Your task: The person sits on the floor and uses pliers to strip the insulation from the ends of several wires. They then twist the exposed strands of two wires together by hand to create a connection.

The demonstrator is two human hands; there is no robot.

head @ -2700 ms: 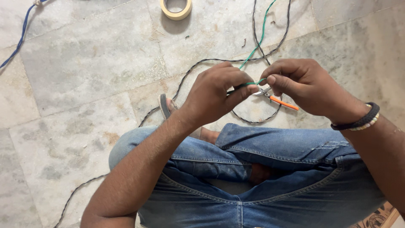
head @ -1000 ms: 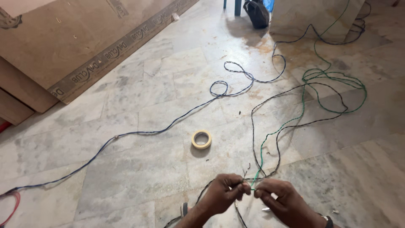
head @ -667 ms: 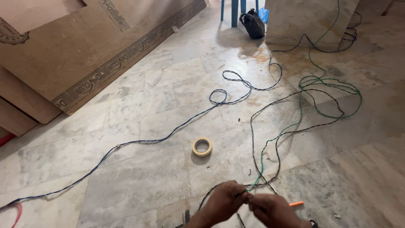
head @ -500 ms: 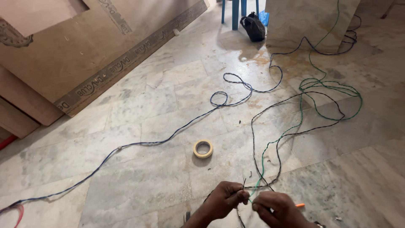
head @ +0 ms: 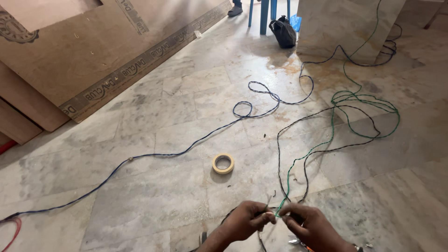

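Both hands pinching a green wire low over the marble floor

Left hand (head: 245, 220) and right hand (head: 310, 224) have their fingers closed on the green wire (head: 326, 142), which trails away across the floor (head: 154, 196); tape roll (head: 223, 164) lies nearby.

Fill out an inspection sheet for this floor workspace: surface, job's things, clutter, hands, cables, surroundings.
Surface: marble floor, pale grey tiles, stained brown near the stone slab.
Job's things: green wire, its near end pinched between both hands; tape roll lying flat, apart from the hands.
Clutter: black bag by blue chair legs.
Hands: left hand and right hand meet fingertip to fingertip on the wire end.
Cables: black wire looping beside the green one; long dark cable across the floor; red cable at the left edge.
Surroundings: brown boards leaning at left.
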